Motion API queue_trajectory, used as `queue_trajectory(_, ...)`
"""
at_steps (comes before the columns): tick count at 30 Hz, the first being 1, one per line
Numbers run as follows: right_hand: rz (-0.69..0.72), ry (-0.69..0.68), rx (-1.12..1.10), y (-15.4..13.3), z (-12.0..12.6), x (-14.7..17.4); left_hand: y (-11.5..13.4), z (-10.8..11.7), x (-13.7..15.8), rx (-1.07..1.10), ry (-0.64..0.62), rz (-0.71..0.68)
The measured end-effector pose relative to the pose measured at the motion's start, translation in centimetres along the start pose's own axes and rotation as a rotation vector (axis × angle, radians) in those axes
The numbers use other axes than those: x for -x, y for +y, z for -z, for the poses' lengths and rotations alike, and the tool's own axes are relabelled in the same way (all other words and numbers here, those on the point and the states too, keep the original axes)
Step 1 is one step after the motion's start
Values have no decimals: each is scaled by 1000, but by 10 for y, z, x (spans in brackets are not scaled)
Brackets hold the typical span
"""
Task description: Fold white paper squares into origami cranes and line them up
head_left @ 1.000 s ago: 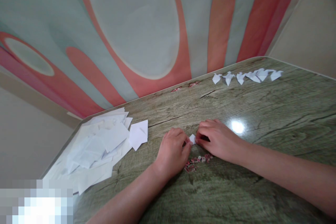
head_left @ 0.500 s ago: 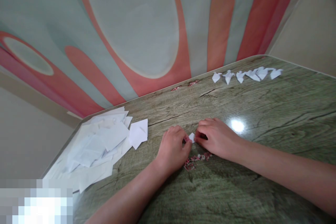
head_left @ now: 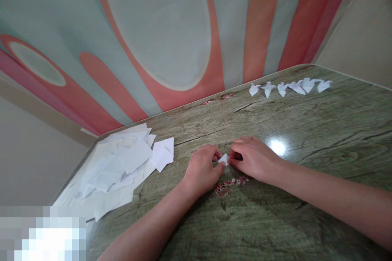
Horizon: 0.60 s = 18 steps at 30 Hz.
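Note:
Between my two hands a small folded piece of white paper lies at the tabletop, its peak pointing away from me. My left hand is at its left side, the thumb pressed on the paper's lower edge and the fingers curled just behind. From the right, my right hand pinches the paper's right corner between thumb and fingertips. Parts of the paper are hidden under the fingertips. Just below it, a pink floral print decorates the wood-grain table.
A loose heap of white paper sheets covers the table's left end, with a small stack of paper squares beside it. Several folded white paper birds stand in a row along the back right edge. A patterned wall rises behind.
The left fingers have lifted and spread slightly from the thumb, so more of the folded paper shows. The right hand stays at the right corner. The whole view has shifted slightly.

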State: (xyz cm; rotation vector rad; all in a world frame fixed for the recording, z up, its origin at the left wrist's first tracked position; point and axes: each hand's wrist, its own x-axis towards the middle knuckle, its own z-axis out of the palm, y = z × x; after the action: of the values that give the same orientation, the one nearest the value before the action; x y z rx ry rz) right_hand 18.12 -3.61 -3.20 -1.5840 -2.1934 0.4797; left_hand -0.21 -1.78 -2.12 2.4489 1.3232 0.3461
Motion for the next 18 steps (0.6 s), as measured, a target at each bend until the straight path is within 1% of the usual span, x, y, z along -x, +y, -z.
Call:
queue_trajectory(8, -4, -11, -69, 1, 1, 1, -3, 0, 0, 26, -28, 21)
queue_trajectory(18, -1, 21, -95, 3, -2, 1, -6, 7, 3, 71, -61, -43)
